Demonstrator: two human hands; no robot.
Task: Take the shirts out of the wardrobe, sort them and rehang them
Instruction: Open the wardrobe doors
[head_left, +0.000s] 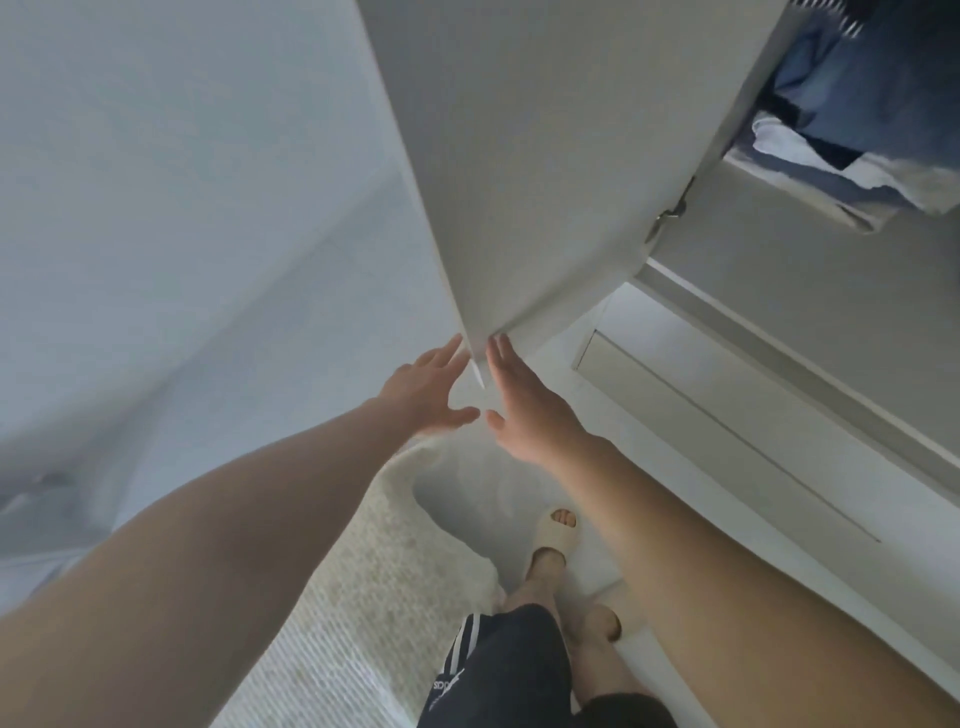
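Door (530, 171) stands ajar between both hands, hinge (670, 213) and clothes (852, 130) beyond.

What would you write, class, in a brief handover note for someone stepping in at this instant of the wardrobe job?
Left hand: open, fingers straight, at the lower corner of the wardrobe door, holding nothing.
Right hand: open, on the other side of that corner, holding nothing.
Door stands partly open; clothes, blue and white, show inside the wardrobe.
Done: door started open. No shirt is out.
Left: take out the shirts, sort them, rehang them.
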